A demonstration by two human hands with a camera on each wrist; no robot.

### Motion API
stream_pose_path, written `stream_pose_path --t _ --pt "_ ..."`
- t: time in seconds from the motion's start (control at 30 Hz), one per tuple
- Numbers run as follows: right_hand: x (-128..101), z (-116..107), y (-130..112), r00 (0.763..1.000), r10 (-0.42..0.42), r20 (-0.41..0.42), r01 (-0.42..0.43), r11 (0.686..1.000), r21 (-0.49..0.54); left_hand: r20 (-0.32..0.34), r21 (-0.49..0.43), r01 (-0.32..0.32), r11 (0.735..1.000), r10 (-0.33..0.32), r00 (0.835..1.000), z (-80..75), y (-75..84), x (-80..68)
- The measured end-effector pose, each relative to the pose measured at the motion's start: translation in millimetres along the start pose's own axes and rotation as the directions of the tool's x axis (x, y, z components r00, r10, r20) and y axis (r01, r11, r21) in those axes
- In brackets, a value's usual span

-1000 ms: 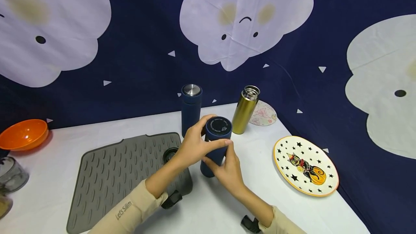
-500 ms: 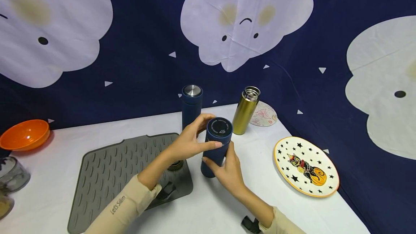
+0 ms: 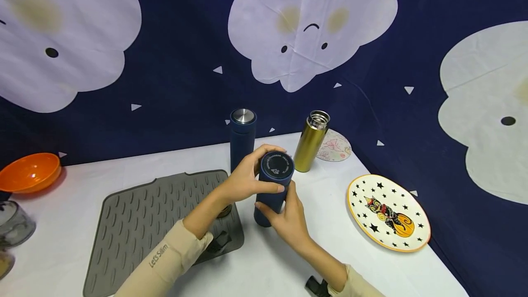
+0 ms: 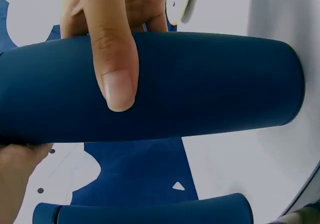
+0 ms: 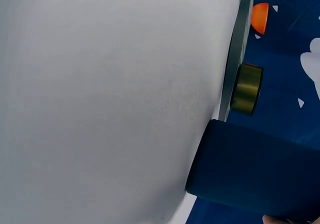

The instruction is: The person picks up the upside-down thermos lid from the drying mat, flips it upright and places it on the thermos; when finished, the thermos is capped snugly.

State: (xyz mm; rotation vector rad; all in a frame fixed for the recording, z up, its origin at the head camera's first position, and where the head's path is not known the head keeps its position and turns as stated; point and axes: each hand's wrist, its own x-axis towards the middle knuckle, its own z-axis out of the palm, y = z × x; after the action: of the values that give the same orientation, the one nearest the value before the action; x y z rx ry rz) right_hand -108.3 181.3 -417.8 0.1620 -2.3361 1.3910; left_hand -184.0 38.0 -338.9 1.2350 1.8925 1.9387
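In the head view a dark blue thermos [image 3: 270, 200] with a black disc on its cap stands upright on the white table. My left hand [image 3: 247, 178] holds its upper end round the cap, thumb across the front. Lower down, my right hand [image 3: 290, 221] grips the body; its thumb [image 4: 115, 68] lies over the blue side in the left wrist view. The thermos base [image 5: 215, 159] meets the table in the right wrist view. Behind stands a second blue thermos [image 3: 242, 139] with a steel-topped lid. A gold thermos [image 3: 309, 148], its mouth uncovered, is to the right.
A grey drying mat [image 3: 165, 219] lies at left, bearing a gold lid [image 5: 247, 88] partly hidden by my left arm. An orange bowl [image 3: 30, 173] and a clear glass [image 3: 16, 226] are farther left. A star-patterned plate [image 3: 387, 191] sits at right, a round coaster [image 3: 336, 145] behind the gold thermos.
The cap's printed mark has turned clockwise, seen from above. My left hand drew back slightly and loosened, then moved in around the cap again. My right hand has stayed on the body.
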Motion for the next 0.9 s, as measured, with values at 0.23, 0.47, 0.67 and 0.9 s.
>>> stream_pose_path --t 0.23,0.47,0.67,0.9 --pt "1.6 -0.5 0.0 0.999 -0.03 0.027 0.03 1.0 0.01 -0.144 0.22 0.059 0.974 -0.028 0.989 10.9 -0.5 -2.9" --pt "0.7 -1.9 -0.4 1.0 0.016 0.0 -0.016 1.0 0.007 -0.032 -0.087 0.047 0.995 -0.05 0.998 3.5 -5.3 -3.9" --pt "1.5 -1.6 -0.9 1.0 -0.013 0.014 0.014 1.0 -0.005 -0.149 0.101 0.053 0.994 -0.038 0.988 8.6 -6.5 -4.3" --pt "1.1 -1.0 -1.1 1.0 0.02 0.016 -0.02 1.0 0.016 -0.016 -0.136 0.025 0.99 -0.027 1.0 5.5 -4.7 -5.4"
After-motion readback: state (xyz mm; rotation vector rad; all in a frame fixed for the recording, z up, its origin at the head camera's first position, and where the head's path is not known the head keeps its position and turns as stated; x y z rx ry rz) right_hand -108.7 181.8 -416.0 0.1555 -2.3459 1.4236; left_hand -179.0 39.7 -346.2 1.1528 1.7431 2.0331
